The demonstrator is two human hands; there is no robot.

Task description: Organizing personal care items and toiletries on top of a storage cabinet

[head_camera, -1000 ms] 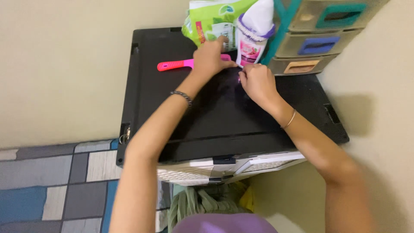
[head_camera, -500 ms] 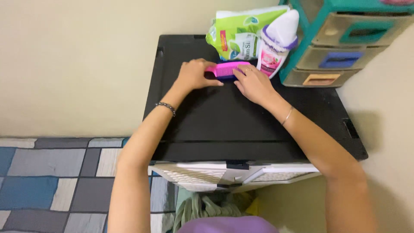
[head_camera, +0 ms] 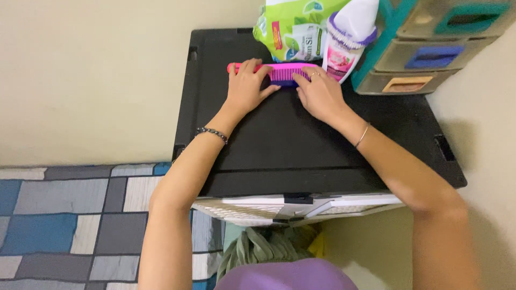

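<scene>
A pink comb (head_camera: 279, 71) is seen lying flat on the black lid (head_camera: 301, 145) of a storage cabinet, near the back edge. Its long axis runs from left to right, almost parallel to the back edge, with the handle end pointed to the left and the toothed part to the right. The teeth are directed toward the person. A purple piece, perhaps a second comb, is glimpsed under the toothed part, but it cannot be made out clearly.

The left hand (head_camera: 246, 88) is laid over the handle part, with the fingers resting on top, so the middle of the handle is hidden; only its tip is seen at the left. The right hand (head_camera: 320, 94) is placed at the right end, with the fingertips touching the teeth. Neither hand is closed around the comb; both are pressed on it loosely, fingers stretched.

Just behind the comb, a green and white packet (head_camera: 293, 29) and a white bottle with a purple cap (head_camera: 346, 37) are cut off by the upper border. A small teal drawer unit (head_camera: 430, 48) is only partly shown at the right.
</scene>
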